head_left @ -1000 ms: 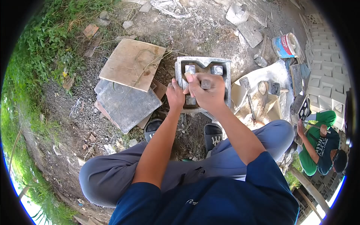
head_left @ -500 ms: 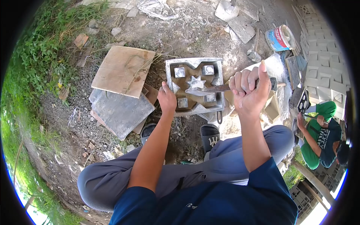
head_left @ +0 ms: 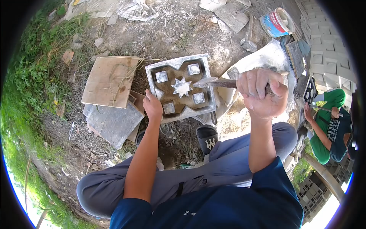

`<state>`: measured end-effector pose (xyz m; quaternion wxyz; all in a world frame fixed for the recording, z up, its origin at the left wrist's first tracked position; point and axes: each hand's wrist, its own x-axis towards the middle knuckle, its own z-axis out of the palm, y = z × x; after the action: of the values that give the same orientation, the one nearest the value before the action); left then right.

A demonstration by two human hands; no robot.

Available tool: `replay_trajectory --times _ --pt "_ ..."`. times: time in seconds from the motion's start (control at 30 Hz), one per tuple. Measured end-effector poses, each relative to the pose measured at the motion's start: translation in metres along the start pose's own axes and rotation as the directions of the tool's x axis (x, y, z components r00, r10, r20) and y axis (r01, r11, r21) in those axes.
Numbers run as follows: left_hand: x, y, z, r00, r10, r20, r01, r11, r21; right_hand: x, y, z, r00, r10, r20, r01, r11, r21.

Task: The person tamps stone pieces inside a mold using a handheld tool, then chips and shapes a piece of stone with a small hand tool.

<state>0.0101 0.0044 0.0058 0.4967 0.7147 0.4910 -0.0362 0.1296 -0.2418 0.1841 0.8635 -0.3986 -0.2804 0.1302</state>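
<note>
A rectangular metal block mould (head_left: 211, 100) with square posts and a star-shaped core (head_left: 182, 87) sits tilted before me, brown material lining its bottom. My left hand (head_left: 153, 107) grips the mould's left wall, its fingertips partly hidden. In my closed right hand (head_left: 263, 93) is a trowel (head_left: 225, 83) with a pale, dusty, pointed blade. That blade reaches left over the mould's right wall; whether it touches the metal I cannot tell. A wire loop handle (head_left: 213, 117) hangs at the mould's lower right corner.
Left of the mould, a wooden board (head_left: 110, 82) lies on grey slabs (head_left: 114, 124). A paint bucket (head_left: 276, 23) and a dusty white sheet (head_left: 272, 55) are at the right. Beyond, another person (head_left: 331, 126) works beside stacked pale blocks (head_left: 326, 53).
The mould has shifted left in view and turned slightly, my left hand moving with it. The trowel blade has gone from over the star core to the right wall.
</note>
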Motion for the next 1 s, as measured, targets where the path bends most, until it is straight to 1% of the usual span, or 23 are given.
replay_trajectory --times 0.03,0.07,0.17,0.2,0.23,0.3,0.33,0.37,0.43,0.5,0.57,0.6,0.63,0.7,0.77,0.8,0.83,0.87,0.9,0.97,1.0 --pt "0.000 0.001 0.000 1.000 -0.028 -0.002 0.028 0.999 0.016 0.000 0.000 0.002 1.000 0.017 0.009 -0.017 1.000 0.003" --pt "0.000 0.001 0.000 0.998 -0.057 -0.006 0.057 0.998 0.032 0.000 -0.001 0.003 0.999 0.049 0.003 -0.049 0.998 -0.033" --pt "0.002 -0.005 0.003 0.998 -0.047 -0.035 0.048 0.998 0.034 -0.007 0.005 0.000 0.997 0.077 -0.004 -0.077 0.997 -0.025" --pt "0.004 -0.008 0.004 0.998 -0.006 -0.058 0.009 0.999 0.040 -0.010 0.010 0.000 0.998 0.051 -0.022 -0.052 0.998 -0.031" --pt "0.006 -0.011 0.006 0.999 -0.005 -0.054 0.007 0.999 0.044 -0.014 0.013 0.002 0.998 0.050 -0.027 -0.050 0.998 -0.032" --pt "0.008 -0.016 0.009 0.992 0.015 -0.128 -0.011 1.000 0.027 -0.020 0.018 0.008 0.989 0.087 -0.122 -0.100 0.989 -0.104" --pt "0.009 -0.017 0.009 0.989 0.040 -0.141 -0.036 0.999 0.027 -0.022 0.021 0.008 0.992 0.063 -0.110 -0.081 0.982 -0.169" --pt "0.009 -0.018 0.010 0.989 0.040 -0.142 -0.036 0.999 0.031 -0.024 0.024 0.013 0.992 0.063 -0.112 -0.081 0.983 -0.166" --pt "0.010 -0.020 0.009 0.990 0.036 -0.139 -0.029 0.998 0.052 -0.026 0.031 0.023 0.961 0.055 -0.269 -0.110 0.975 -0.191" --pt "0.009 -0.020 0.010 0.990 0.036 -0.137 -0.031 0.999 0.042 -0.031 0.039 0.023 0.965 0.064 -0.256 -0.117 0.973 -0.198" --pt "0.011 -0.019 0.009 0.990 0.040 -0.138 -0.036 0.999 0.031 -0.036 0.042 0.026 0.969 0.071 -0.237 -0.149 0.931 -0.332" --pt "0.010 -0.016 0.007 0.993 0.052 -0.106 -0.045 0.997 0.064 -0.036 0.043 0.029 0.976 0.023 -0.218 -0.089 0.950 -0.300" --pt "0.007 -0.013 0.005 0.996 0.060 -0.072 -0.053 0.994 0.097 -0.036 0.045 0.030 0.976 0.027 -0.216 -0.092 0.951 -0.295" --pt "0.008 -0.019 0.007 0.997 0.035 -0.072 -0.029 0.996 0.090 -0.038 0.046 0.030 0.968 0.000 -0.249 -0.065 0.965 -0.252" --pt "0.018 -0.037 0.017 0.958 0.211 -0.192 -0.185 0.972 0.147 -0.044 0.062 0.022 0.970 -0.003 -0.245 -0.070 0.955 -0.289" --pt "0.015 -0.031 0.016 0.958 0.213 -0.190 -0.187 0.971 0.145 -0.041 0.064 0.022 0.980 0.014 -0.201 -0.093 0.915 -0.393" --pt "0.012 -0.026 0.016 0.970 0.142 -0.200 -0.126 0.988 0.088 -0.039 0.065 0.024 0.987 0.036 -0.159 -0.110 0.864 -0.491" --pt "0.010 -0.021 0.015 0.976 0.069 -0.206 -0.064 0.997 0.031 -0.039 0.061 0.028 0.972 0.050 -0.229 -0.148 0.889 -0.434" --pt "0.006 -0.012 0.011 0.976 0.072 -0.204 -0.066 0.997 0.035 -0.036 0.055 0.033 0.971 0.048 -0.234 -0.148 0.889 -0.433" --pt "0.000 0.002 0.002 0.998 -0.031 -0.057 0.035 0.997 0.072 -0.033 0.048 0.039 0.966 -0.025 -0.258 -0.066 0.939 -0.337" --pt "0.002 -0.006 0.004 0.998 -0.038 -0.056 0.042 0.996 0.073 -0.033 0.049 0.039 0.971 -0.031 -0.237 -0.058 0.930 -0.362"
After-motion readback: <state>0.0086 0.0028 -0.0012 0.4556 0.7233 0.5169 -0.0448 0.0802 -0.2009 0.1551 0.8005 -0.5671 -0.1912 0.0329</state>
